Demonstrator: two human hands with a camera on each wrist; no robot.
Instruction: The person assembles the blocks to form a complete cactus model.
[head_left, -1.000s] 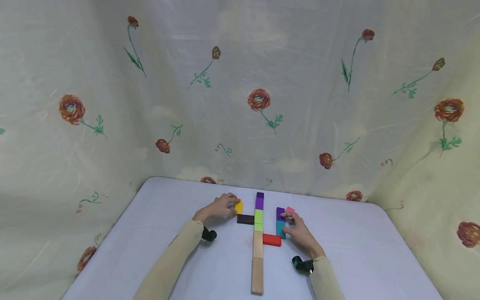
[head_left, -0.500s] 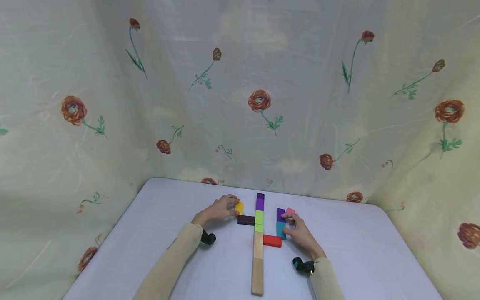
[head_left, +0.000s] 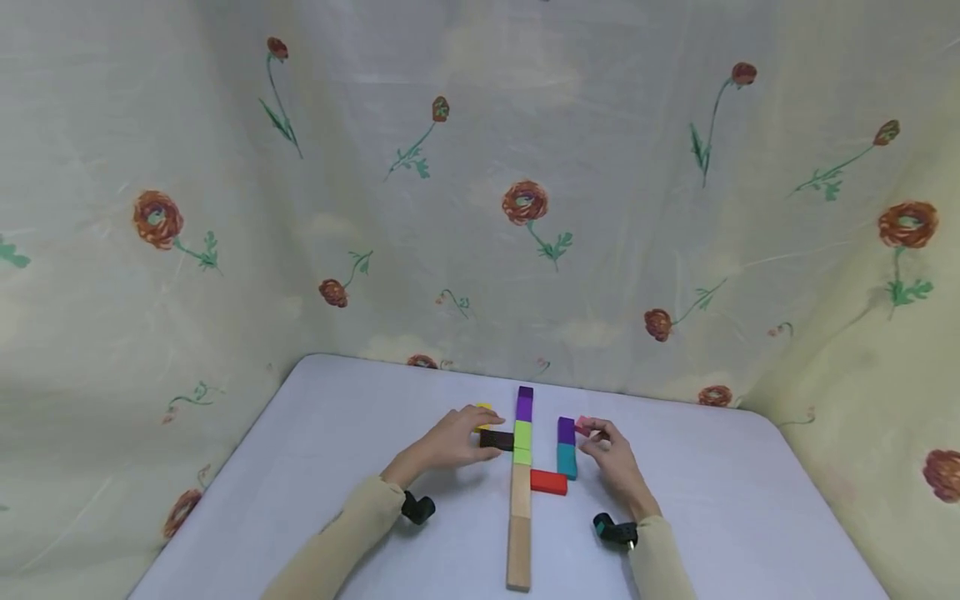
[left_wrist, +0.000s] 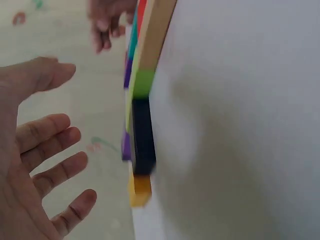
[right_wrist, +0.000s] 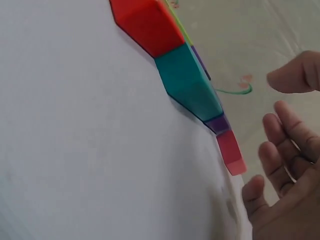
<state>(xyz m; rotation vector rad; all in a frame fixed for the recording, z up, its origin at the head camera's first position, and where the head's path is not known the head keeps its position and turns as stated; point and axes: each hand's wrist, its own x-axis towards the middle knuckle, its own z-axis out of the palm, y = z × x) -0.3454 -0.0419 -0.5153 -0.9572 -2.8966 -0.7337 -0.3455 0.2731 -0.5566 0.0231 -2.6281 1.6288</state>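
Observation:
My left hand (head_left: 450, 439) hovers over the black block (head_left: 498, 440), thumb and fingers spread apart; the left wrist view shows nothing between them. Just beyond, partly hidden by those fingers, is a yellow block (head_left: 484, 407). On the other side my right hand (head_left: 617, 462) is beside a pink block (head_left: 582, 424), its fingers loosely bent and holding nothing in the right wrist view. The pink block adjoins a purple block (head_left: 566, 430), which lies end to end with a teal block (head_left: 566, 461). A red block (head_left: 549, 482) touches the teal one's near end.
A straight column runs up the middle of the white table (head_left: 397, 550): wooden blocks (head_left: 519, 552) nearest, then light green blocks (head_left: 522, 435), then purple blocks (head_left: 525, 405). Black and red blocks branch off its sides. A floral curtain (head_left: 600, 250) hangs behind.
My left hand has left the yellow block and shifted right and nearer, over the black block. My right hand has moved off the purple and teal blocks, rightward to the pink one.

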